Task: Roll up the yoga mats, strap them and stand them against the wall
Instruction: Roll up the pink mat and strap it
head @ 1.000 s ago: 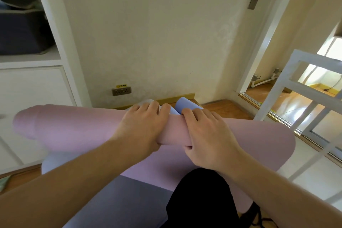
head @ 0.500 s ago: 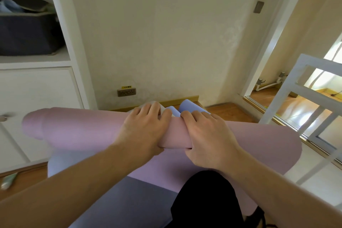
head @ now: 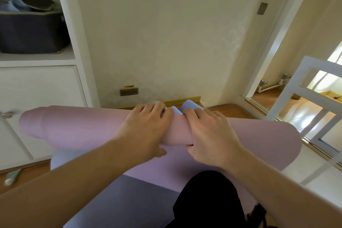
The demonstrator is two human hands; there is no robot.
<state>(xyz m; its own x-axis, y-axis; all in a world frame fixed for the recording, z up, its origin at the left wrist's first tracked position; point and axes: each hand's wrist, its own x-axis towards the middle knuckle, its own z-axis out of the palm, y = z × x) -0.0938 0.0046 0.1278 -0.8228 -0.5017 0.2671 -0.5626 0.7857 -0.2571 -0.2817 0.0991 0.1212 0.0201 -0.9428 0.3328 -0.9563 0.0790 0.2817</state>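
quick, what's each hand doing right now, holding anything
Left hand: fingers curled over the pink mat roll, gripping it.
Right hand: also curled around the pink mat roll, thumb underneath.

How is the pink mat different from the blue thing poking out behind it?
The pink mat is a long roll lying sideways, with both hands on it; the blue roll shows only a small end behind the fingers. The pink mat is part unrolled toward the person; how the blue roll lies is hidden. Both look like soft mats.
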